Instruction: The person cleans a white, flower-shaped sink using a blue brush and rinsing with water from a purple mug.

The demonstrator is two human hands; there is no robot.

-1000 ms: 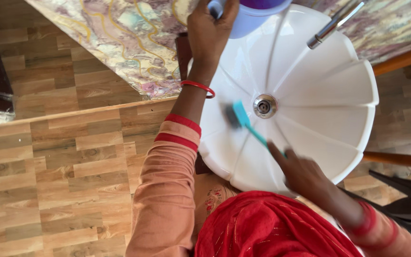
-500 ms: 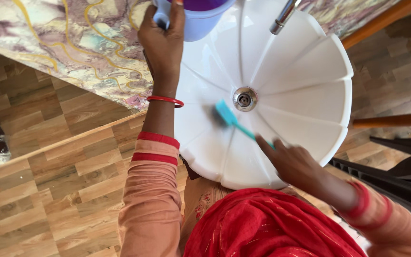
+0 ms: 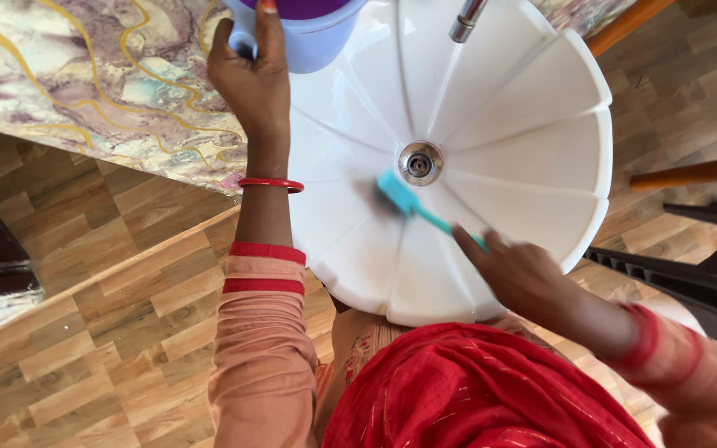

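A white scalloped wash basin (image 3: 533,158) fills the upper middle of the head view, with a metal drain (image 3: 420,163) at its centre. My right hand (image 3: 518,275) grips the handle of a teal brush (image 3: 409,203), whose head rests on the basin wall just left of the drain. My left hand (image 3: 248,79) holds the handle of a pale blue mug (image 3: 309,37) with a purple inside, tilted over the basin's upper left rim. A red bangle circles my left wrist.
A metal tap spout (image 3: 465,21) hangs over the basin from the top. The basin sits on a marbled countertop (image 3: 101,75). Wood-pattern floor (image 3: 109,332) lies below left. A dark chair frame (image 3: 690,274) stands at the right. Red cloth covers the lower middle.
The view has shifted, so the basin and mug sit further left and higher. The brush stays just left of the drain while my right hand keeps moving it.
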